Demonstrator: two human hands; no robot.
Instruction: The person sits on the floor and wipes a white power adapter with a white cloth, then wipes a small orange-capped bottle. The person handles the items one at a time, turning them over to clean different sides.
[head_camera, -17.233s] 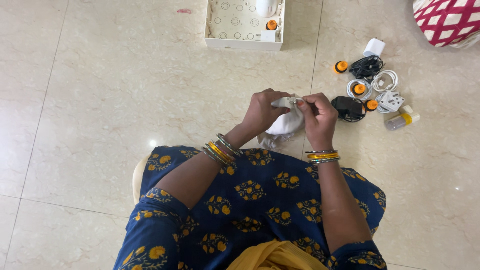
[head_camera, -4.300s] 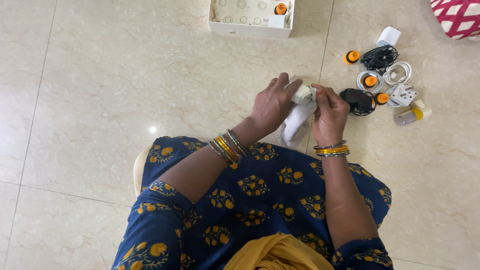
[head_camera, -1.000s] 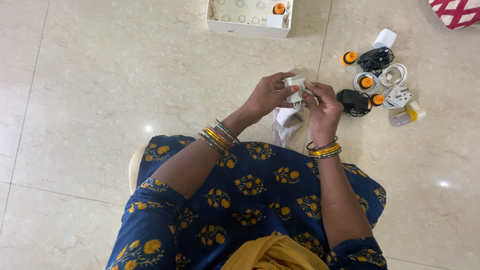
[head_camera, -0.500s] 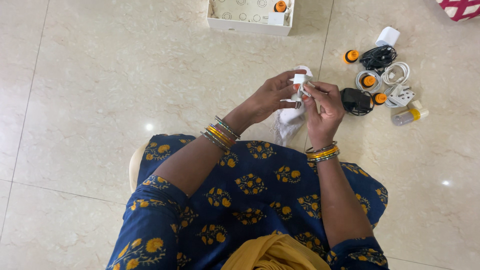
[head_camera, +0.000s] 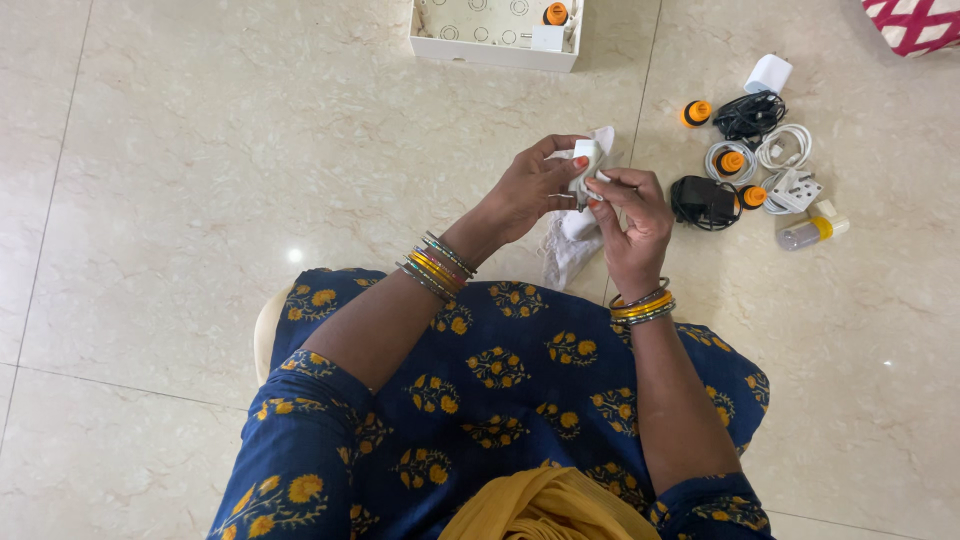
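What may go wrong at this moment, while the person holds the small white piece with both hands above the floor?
1. The small white plastic piece is pinched only by fingertips of the left hand and right hand; it might slip onto the hard glossy tile floor.
2. The white cloth hangs loose below and may fall.
3. The round orange-and-black parts lie loose and could roll away.

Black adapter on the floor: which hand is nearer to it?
Right. The right hand is just left of the black adapter, a small gap away; the left hand sits farther left, beyond the right.
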